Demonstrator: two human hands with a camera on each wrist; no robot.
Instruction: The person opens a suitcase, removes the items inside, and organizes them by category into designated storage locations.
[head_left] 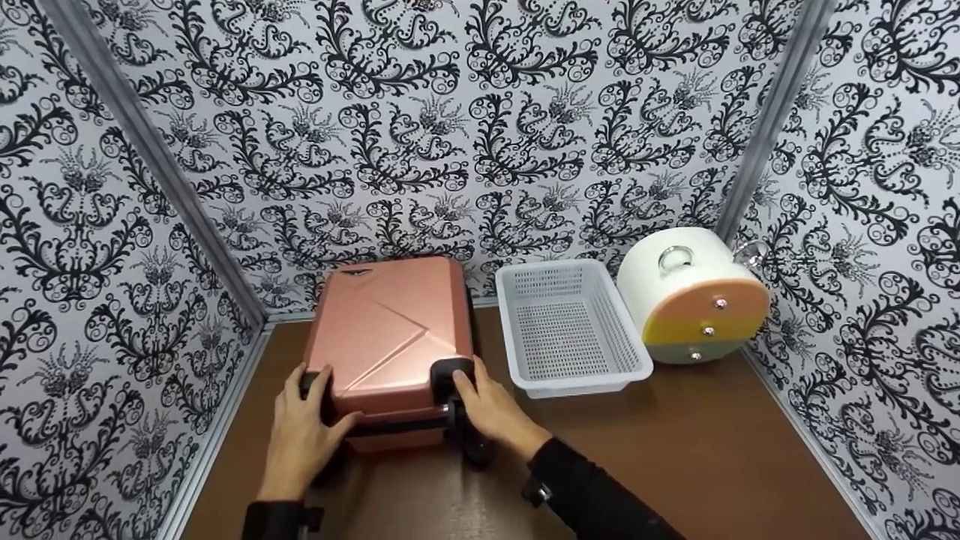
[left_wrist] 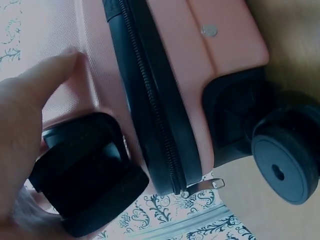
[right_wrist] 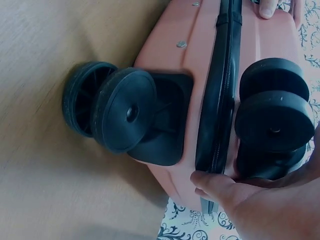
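Note:
A rose-pink hard-shell suitcase [head_left: 390, 322] lies flat on the brown table, its wheeled end facing me. My left hand [head_left: 300, 431] grips its near left corner, the thumb against the end face and the fingers over the corner by a black wheel. At the near right corner, my right hand [head_left: 495, 409] holds the shell beside the black wheel mount. A black zipper band [right_wrist: 217, 100] runs between the two shell halves and looks closed in the right wrist view. Black double wheels [right_wrist: 125, 110] stick out, and a zipper pull [left_wrist: 207, 186] hangs at the left side.
Right of the suitcase stands a light grey perforated plastic basket [head_left: 574, 337]. Beyond it sits a white round drawer box [head_left: 682, 292] with orange, yellow and green drawer fronts. Patterned wall panels [head_left: 480, 135] enclose the brown table [head_left: 675, 465] at the back and sides.

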